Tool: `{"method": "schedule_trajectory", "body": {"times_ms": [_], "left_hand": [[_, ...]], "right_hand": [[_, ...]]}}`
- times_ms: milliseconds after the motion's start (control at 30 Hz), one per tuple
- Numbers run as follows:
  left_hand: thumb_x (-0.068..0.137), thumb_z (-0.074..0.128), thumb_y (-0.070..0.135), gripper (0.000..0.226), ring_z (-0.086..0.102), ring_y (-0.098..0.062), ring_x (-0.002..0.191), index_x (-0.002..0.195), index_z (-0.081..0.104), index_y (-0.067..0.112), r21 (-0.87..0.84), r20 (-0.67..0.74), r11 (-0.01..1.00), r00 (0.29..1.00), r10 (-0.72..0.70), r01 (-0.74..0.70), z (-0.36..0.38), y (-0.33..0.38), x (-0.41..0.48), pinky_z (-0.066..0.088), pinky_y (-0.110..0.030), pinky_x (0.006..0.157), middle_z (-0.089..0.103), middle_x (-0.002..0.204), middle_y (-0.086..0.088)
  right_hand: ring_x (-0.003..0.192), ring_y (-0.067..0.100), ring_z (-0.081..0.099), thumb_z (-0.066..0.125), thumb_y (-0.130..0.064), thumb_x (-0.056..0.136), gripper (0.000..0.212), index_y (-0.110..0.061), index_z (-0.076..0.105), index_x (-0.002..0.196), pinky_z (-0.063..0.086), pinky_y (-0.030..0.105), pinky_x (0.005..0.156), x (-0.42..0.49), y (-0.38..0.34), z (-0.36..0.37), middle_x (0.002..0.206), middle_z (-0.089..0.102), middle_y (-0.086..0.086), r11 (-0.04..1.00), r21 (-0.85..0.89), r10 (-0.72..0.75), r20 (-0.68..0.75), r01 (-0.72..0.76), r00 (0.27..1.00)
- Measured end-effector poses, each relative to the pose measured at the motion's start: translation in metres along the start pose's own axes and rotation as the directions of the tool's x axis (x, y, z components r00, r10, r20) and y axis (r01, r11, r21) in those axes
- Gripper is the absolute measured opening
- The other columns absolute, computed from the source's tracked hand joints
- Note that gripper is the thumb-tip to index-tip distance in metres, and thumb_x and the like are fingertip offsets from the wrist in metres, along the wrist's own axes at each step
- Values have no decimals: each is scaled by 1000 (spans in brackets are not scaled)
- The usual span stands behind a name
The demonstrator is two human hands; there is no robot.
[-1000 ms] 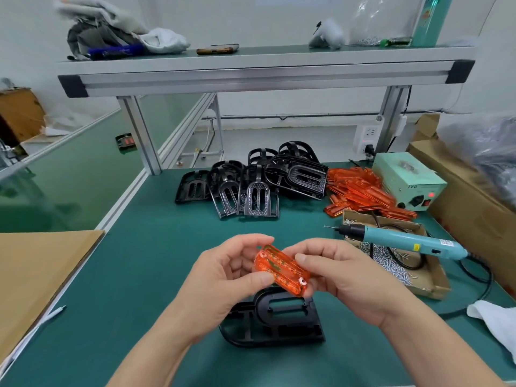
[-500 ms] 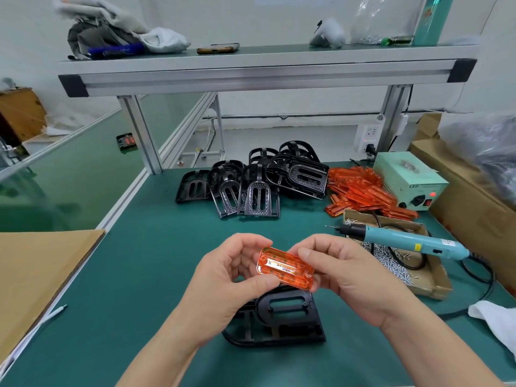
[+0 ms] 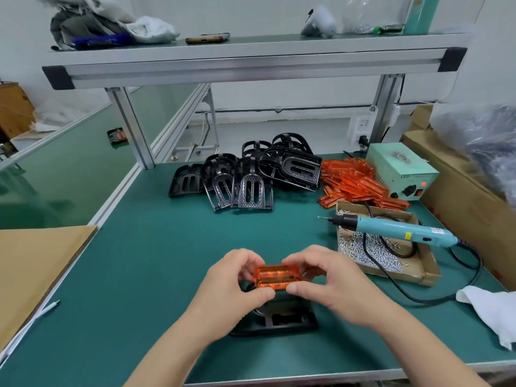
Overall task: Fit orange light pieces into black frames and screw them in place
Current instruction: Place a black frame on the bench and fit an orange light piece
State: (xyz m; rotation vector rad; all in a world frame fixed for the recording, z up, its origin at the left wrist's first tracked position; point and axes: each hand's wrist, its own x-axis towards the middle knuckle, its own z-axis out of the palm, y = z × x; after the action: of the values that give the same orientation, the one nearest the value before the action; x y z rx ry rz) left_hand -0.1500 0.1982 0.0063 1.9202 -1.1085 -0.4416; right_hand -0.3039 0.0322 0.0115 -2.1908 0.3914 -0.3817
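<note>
An orange light piece (image 3: 276, 277) is held level between both hands near the table's front. My left hand (image 3: 231, 286) pinches its left end and my right hand (image 3: 332, 286) pinches its right end. Directly below it lies a black frame (image 3: 279, 319) flat on the green mat, partly hidden by my hands. A pile of black frames (image 3: 251, 177) sits at the back middle. Beside it on the right is a heap of orange light pieces (image 3: 357, 185). A teal electric screwdriver (image 3: 391, 229) rests across a cardboard tray of screws (image 3: 371, 255).
A pale green power supply box (image 3: 399, 171) stands at the back right. Cardboard boxes (image 3: 460, 191) line the right edge, and a white cloth (image 3: 491, 308) lies at the front right. A brown cardboard sheet (image 3: 33, 261) overlaps the left side. An aluminium shelf (image 3: 251, 62) spans overhead.
The orange light piece has turned from tilted to level and dropped closer to the black frame. Both hands moved down with it.
</note>
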Motion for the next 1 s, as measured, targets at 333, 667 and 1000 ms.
{"method": "schedule_trajectory", "body": {"times_ms": [333, 667, 1000], "left_hand": [[79, 72, 51, 33, 33, -5, 107, 109, 65, 40, 387, 70, 922, 997, -38, 8, 17, -9, 2, 24, -27, 90, 42, 103, 23], [83, 74, 36, 10, 34, -8, 95, 92, 74, 41, 438, -53, 897, 995, 88, -55, 36, -12, 7, 21, -28, 81, 39, 89, 20], [81, 75, 31, 9, 36, -11, 89, 75, 68, 32, 539, 1, 832, 987, 158, -134, 43, -20, 12, 21, -29, 78, 41, 85, 19]], "right_hand": [[84, -3, 52, 84, -24, 82, 36, -27, 74, 117, 39, 13, 79, 0, 27, 15, 103, 55, -10, 993, -54, 107, 83, -103, 991], [67, 3, 48, 89, -25, 76, 37, -31, 75, 109, 38, 13, 67, 3, 26, 18, 84, 52, -8, 975, -95, 207, 42, -202, 978], [67, 2, 52, 75, -20, 90, 9, -24, 72, 98, 42, 17, 67, -2, 23, 14, 77, 60, -9, 926, 259, 334, -231, -274, 914]]}}
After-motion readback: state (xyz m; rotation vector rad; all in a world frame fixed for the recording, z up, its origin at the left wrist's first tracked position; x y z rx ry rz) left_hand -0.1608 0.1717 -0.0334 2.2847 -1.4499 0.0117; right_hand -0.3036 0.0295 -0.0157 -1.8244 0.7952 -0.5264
